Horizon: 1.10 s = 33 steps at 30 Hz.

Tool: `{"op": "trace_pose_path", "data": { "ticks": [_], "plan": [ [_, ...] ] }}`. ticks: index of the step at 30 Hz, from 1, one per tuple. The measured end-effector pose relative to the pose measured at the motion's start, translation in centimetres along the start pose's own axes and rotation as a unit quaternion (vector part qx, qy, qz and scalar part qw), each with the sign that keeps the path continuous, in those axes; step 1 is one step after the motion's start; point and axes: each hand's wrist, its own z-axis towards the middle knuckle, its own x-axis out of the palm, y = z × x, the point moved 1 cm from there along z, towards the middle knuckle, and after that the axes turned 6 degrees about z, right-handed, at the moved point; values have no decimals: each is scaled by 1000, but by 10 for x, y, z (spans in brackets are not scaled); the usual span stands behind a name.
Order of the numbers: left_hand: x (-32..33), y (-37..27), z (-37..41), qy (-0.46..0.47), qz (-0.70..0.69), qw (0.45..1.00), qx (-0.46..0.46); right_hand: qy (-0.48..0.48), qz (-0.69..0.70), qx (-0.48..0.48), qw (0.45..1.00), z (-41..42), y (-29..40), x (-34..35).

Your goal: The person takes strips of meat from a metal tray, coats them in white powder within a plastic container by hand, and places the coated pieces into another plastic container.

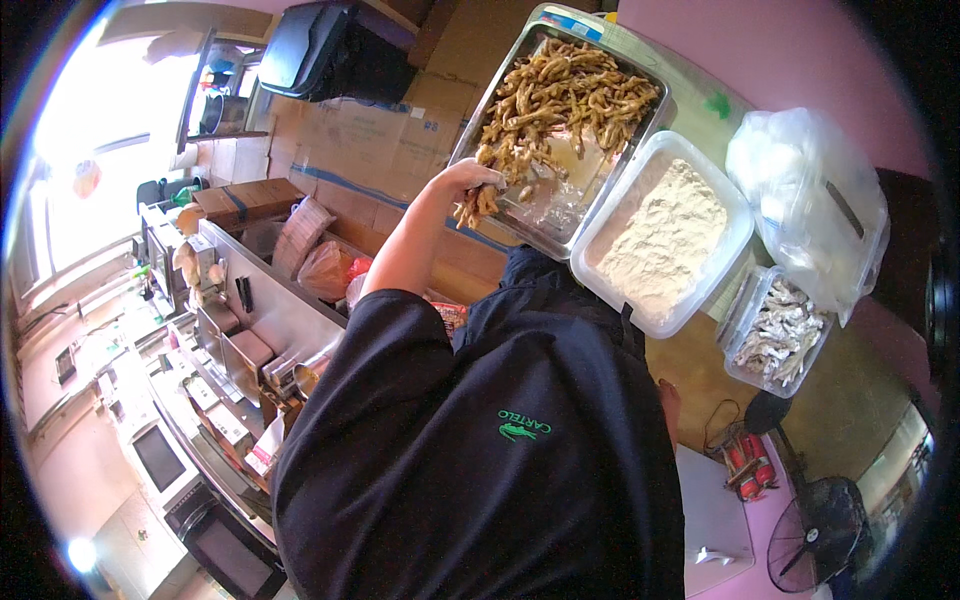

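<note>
My left hand [474, 178], dusted with white powder, grips a small clump of brown marinated pieces, which look like chicken feet [477, 206], at the near-left edge of a rectangular metal tray [559, 244]. More brown pieces [570, 90] are heaped in the tray's far part, with liquid on its bare bottom. Right beside the tray is a white plastic tub [739, 217] of pale flour [664, 232]. Farther right, a clear plastic box [731, 330] holds flour-coated pieces [780, 334]. A bit of skin shows at my right side, perhaps my right hand [670, 401], mostly hidden behind my shirt.
A bulging clear plastic bag [810, 202] stands right of the tub. Flattened cardboard [367, 142] lies beyond my left arm, below a black bin [315, 52]. A steel counter [262, 300] is at left. A black fan [817, 532] and red objects [750, 461] are at lower right.
</note>
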Motion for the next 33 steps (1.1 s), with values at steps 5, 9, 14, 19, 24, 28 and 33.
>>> {"op": "trace_pose_path", "data": {
  "ticks": [5, 9, 14, 19, 24, 28, 33],
  "plan": [
    [42, -14, 8, -5, 83, 987, 140, -26, -52, -96, 994, -13, -3, 12],
    [145, -105, -53, 26, 299, 924, 237, -52, 115, 8, 992, -19, -7, 0],
    [286, -100, 14, -4, 449, 832, 326, -79, 215, 97, 968, -10, -35, -21],
    [351, -93, 42, -5, 485, 819, 306, -96, 204, 86, 970, -31, -35, -38],
    [349, -113, 38, -14, 539, 792, 286, -79, 285, 89, 951, -25, -99, -68],
    [356, -132, 46, 59, 576, 732, 359, -44, 176, 27, 983, -11, -141, -88],
    [363, -136, 70, 23, 568, 740, 360, -49, 264, 133, 954, -10, -109, -112]
  ]
}}
